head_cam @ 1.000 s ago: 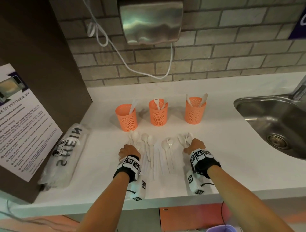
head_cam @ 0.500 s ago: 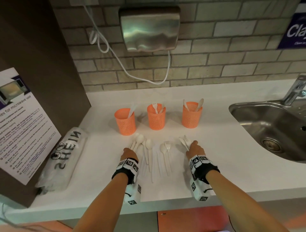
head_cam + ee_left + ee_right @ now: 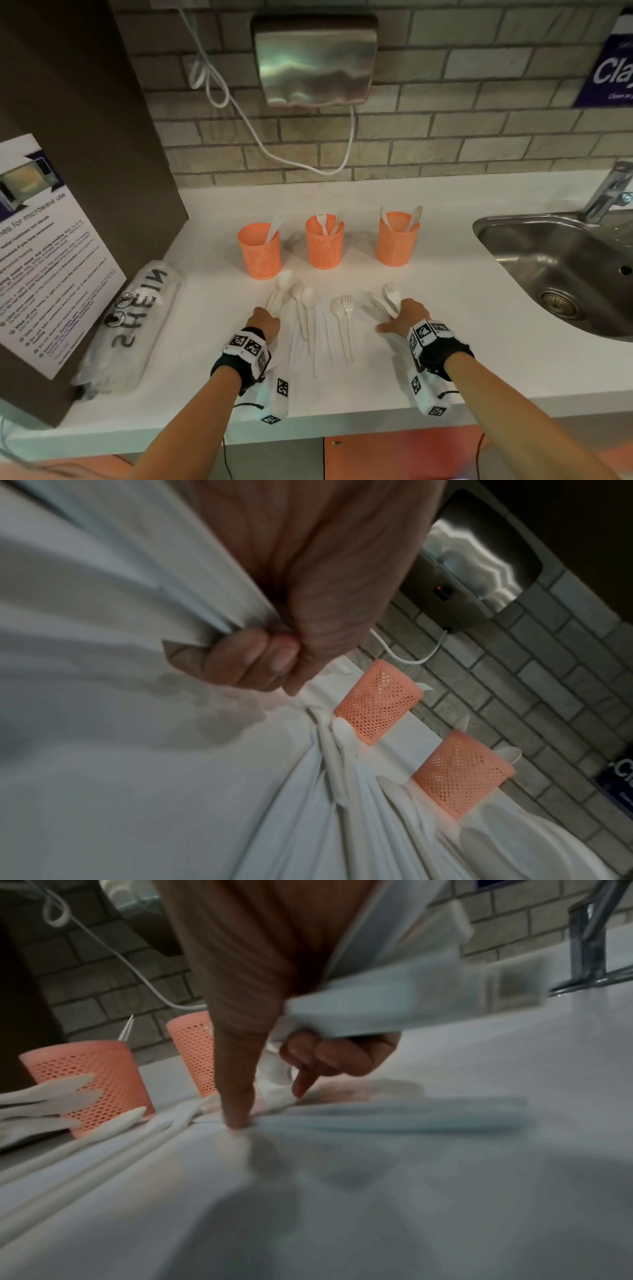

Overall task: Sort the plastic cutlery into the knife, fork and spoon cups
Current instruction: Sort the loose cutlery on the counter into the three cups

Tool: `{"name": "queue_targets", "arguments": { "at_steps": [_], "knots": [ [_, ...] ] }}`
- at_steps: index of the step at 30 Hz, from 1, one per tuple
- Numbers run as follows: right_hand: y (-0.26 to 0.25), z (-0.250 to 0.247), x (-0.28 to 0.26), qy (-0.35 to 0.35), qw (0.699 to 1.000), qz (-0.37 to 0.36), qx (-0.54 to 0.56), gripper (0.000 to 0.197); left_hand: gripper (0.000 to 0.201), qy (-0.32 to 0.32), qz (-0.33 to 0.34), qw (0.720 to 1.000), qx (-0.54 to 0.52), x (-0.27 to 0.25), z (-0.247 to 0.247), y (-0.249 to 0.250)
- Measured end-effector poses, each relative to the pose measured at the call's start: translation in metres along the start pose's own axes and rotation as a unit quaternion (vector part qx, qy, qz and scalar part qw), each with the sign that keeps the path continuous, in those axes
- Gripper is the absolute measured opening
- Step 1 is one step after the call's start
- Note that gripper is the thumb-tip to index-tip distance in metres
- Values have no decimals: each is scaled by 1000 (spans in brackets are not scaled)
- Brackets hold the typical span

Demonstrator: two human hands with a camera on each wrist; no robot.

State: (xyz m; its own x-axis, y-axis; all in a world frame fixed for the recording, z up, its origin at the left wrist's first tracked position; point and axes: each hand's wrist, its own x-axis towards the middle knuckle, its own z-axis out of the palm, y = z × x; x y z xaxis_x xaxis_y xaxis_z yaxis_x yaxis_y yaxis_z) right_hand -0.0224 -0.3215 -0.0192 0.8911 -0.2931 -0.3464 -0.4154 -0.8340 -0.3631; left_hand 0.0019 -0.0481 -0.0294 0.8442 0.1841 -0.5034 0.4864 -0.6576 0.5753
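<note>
Three orange mesh cups stand in a row: the left cup (image 3: 260, 251) has a knife in it, the middle cup (image 3: 324, 241) forks, the right cup (image 3: 397, 240) spoons. White spoons (image 3: 308, 298) and a fork (image 3: 347, 303) lie loose in front of the cups. My left hand (image 3: 265, 320) grips the handles of a few white pieces (image 3: 205, 601) whose heads point toward the left cup. My right hand (image 3: 406, 313) holds a small bundle topped by a fork (image 3: 390, 296). In the right wrist view its fingers (image 3: 325, 1056) curl round the handles and its thumb presses on the counter.
A steel sink (image 3: 561, 267) with a tap lies to the right. A clear plastic bag (image 3: 137, 322) and a brown cabinet with a microwave notice (image 3: 44, 253) are on the left. A steel wall unit (image 3: 315, 58) hangs above with a white cable.
My head has tilted up, so the cups sit lower in view. Both hands stay at the near ends of the cutlery. The right thumb has spread leftward onto the counter.
</note>
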Motion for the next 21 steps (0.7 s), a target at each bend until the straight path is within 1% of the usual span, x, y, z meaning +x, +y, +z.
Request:
{"name": "queue_targets", "arguments": {
  "at_steps": [3, 5, 8, 10, 11, 13, 14, 15, 16, 17, 19, 20, 21],
  "knots": [
    [-4, -2, -3, -8, 999, -15, -38, 55, 44, -4, 21, 1000, -8, -4, 2, 3],
    [-7, -3, -4, -6, 997, -30, -68, 48, 55, -14, 35, 999, -6, -5, 4, 7],
    [-8, -3, -7, -2, 994, -38, -107, 45, 73, -22, 55, 998, -29, -12, 10, 16],
    [-9, -4, -7, 6, 993, -38, -109, 42, 77, -27, 66, 996, -53, -16, 15, 21],
    [-10, -6, -8, 15, 994, -37, -98, 40, 75, -29, 71, 995, -62, -18, 18, 22],
    [-10, -8, -6, 30, 999, -20, -28, 38, 70, -35, 86, 994, -64, -23, 22, 27],
    [-10, -8, -2, 34, 999, -6, 34, 39, 67, -38, 96, 993, -58, -27, 24, 30],
    [-11, -7, 1, 38, 993, 5, 111, 39, 65, -43, 106, 992, -47, -30, 26, 34],
    [-14, -5, 3, 40, 979, 14, 197, 38, 63, -47, 118, 991, -35, -33, 29, 39],
    [-19, -3, 3, 43, 957, 18, 286, 34, 63, -49, 131, 990, -21, -36, 31, 44],
    [-29, -1, -1, 25, 898, 28, 438, 33, 63, -48, 156, 987, 5, -43, 35, 55],
    [-35, 0, -5, 5, 872, 32, 488, 37, 62, -43, 171, 984, 14, -46, 38, 60],
    [-40, 2, -7, -14, 853, 33, 521, 42, 61, -35, 184, 982, 25, -48, 40, 66]
  ]
}}
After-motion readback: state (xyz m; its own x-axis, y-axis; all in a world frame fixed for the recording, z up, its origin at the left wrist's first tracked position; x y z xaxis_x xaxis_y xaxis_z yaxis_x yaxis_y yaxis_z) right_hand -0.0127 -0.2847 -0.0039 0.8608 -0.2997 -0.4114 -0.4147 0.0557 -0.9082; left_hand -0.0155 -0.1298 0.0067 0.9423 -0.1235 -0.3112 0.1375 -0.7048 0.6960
